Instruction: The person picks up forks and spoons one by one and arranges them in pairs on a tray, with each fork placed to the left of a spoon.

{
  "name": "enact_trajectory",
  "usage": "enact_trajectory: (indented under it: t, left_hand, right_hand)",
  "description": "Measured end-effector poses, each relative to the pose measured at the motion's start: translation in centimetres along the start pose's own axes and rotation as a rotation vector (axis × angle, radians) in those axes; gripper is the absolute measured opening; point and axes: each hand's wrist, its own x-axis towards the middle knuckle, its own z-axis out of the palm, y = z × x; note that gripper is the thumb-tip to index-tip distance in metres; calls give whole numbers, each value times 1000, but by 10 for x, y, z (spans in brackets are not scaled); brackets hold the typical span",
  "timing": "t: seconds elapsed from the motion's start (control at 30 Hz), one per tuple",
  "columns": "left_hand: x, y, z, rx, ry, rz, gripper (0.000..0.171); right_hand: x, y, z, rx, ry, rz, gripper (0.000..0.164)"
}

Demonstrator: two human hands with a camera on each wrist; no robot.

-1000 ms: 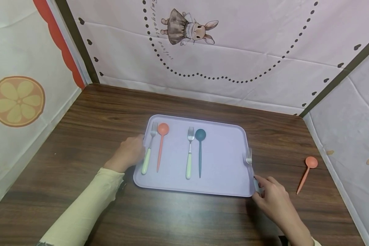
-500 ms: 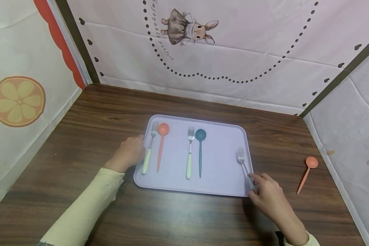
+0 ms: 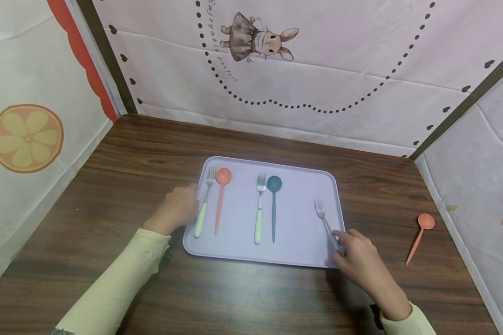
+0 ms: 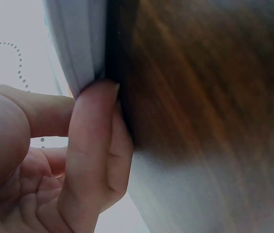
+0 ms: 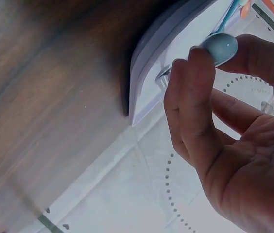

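My left hand (image 3: 175, 209) grips the left rim of a pale lilac tray (image 3: 296, 214); in the left wrist view its fingertips press against the tray's edge. At the tray's right end my right hand (image 3: 361, 261) pinches a fork (image 3: 320, 209) between thumb and fingers, tines pointing away over the tray. The rounded end of its light blue handle (image 5: 223, 47) shows in the right wrist view. On the tray's left side a green-handled fork (image 3: 200, 218) lies beside an orange spoon (image 3: 223, 176). Near the middle, another green-handled fork (image 3: 258, 223) lies next to a dark teal spoon (image 3: 274, 184).
A second orange spoon (image 3: 425, 221) lies on the brown wooden table (image 3: 151, 144), right of the tray. Printed white cloth (image 3: 339, 56) walls in the table's back and both sides.
My right hand has carried the light blue fork leftward, from beyond the tray's right rim to over the tray. The left hand and the other cutlery stay in place.
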Motion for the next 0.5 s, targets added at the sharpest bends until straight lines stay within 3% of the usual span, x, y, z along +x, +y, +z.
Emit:
enact_trajectory:
  t: [0.27, 0.5]
  left_hand:
    - [-1, 0, -1, -4, 2, -2, 26]
    - [1, 0, 1, 2, 2, -4, 29]
  right_hand:
    - [11, -2, 4, 6, -17, -25, 34]
    - [20, -5, 7, 3, -110, 20, 32]
